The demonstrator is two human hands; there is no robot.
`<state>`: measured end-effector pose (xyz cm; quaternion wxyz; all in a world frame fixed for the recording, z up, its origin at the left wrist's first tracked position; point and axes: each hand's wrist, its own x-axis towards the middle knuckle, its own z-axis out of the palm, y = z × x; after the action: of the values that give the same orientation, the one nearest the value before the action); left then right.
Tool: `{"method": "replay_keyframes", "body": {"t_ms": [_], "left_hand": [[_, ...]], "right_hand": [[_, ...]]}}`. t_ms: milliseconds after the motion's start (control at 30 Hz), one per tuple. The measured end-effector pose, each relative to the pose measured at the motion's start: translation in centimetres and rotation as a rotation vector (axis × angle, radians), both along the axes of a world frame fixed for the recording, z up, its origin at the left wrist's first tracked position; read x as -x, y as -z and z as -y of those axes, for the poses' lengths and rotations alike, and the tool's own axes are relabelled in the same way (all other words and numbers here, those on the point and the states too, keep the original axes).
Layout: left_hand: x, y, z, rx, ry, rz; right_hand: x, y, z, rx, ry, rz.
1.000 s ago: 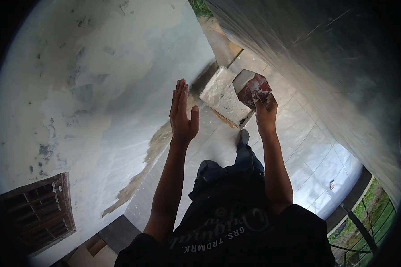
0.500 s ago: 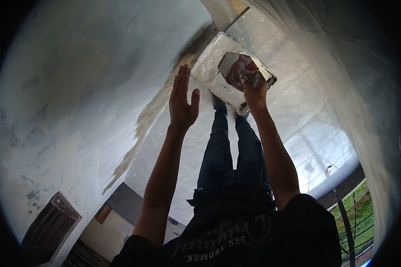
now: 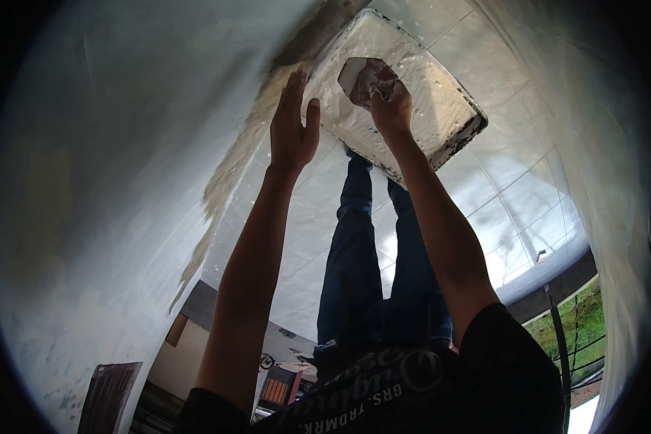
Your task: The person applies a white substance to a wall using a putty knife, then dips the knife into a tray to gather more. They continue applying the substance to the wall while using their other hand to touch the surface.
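Note:
My right hand (image 3: 393,110) grips a plaster-smeared scraper (image 3: 362,78), reddish brown with a pale flat end. It overlaps a rectangular slab (image 3: 430,119), caked in white and chipped dark along its edges. My left hand (image 3: 294,130) is raised with fingers straight and thumb apart, holding nothing. Its fingertips reach up beside the slab's left edge, where the foot of the wall (image 3: 246,130) shows a rough brownish strip. Below the slab are my legs in jeans (image 3: 351,267); the slab hides part of my feet.
A pale, patchy wall (image 3: 123,181) fills the left side. Translucent sheeting (image 3: 593,181) hangs along the right. Grey tiles (image 3: 506,173) cover the floor. A dark slatted panel (image 3: 108,398) is at lower left, and grass (image 3: 582,325) shows beyond dark bars at lower right.
The slab appears larger and more of it shows. My right hand and the scraper have shifted up and left in view; my left hand is slightly higher, still open.

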<state>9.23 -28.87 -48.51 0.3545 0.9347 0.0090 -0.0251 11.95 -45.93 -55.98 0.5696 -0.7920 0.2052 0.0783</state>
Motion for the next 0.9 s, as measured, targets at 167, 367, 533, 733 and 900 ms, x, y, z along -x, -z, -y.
{"method": "replay_keyframes", "body": {"t_ms": [167, 367, 533, 733, 900], "left_hand": [[-1.2, 3.8, -0.7, 0.049, 0.025, -0.039], [-3.4, 5.9, -1.6, 0.174, 0.024, -0.092], [-4.7, 7.3, -1.9, 0.297, 0.047, -0.141], [-5.2, 7.0, -1.4, 0.306, 0.061, -0.2], [-5.3, 6.2, -1.2, 0.315, 0.022, -0.254]], "right_hand": [[-0.2, 3.6, -1.6, -0.016, 0.069, -0.017], [-1.2, 4.8, -2.8, 0.016, 0.118, 0.022], [-1.8, 4.5, -3.2, 0.04, 0.109, -0.004], [-2.0, 4.8, -3.8, 0.041, 0.101, -0.032], [-1.5, 6.8, -4.8, -0.021, 0.128, -0.028]]}}
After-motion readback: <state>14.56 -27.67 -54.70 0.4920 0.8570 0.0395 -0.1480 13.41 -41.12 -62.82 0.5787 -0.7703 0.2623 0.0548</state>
